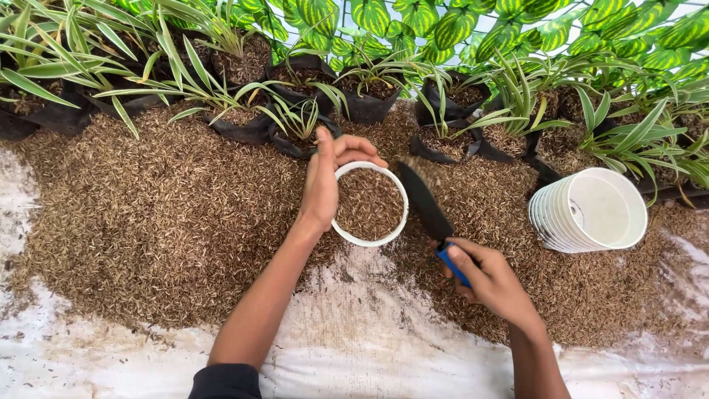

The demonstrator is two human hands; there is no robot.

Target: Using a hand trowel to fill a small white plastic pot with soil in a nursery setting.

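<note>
Both hands work: left hand [323,185] grips white pot [369,205], right hand [489,279] angles trowel [427,205].

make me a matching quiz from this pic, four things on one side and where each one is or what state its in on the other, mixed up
Things:
1. white pot
2. trowel
3. pot stack
4. black bags

States:
A. lying on its side, right of the hands
B. held by the left hand, filled with husk
C. holding striped plants along the back
D. gripped by its blue handle in the right hand

Pairs: 1-B, 2-D, 3-A, 4-C
</note>
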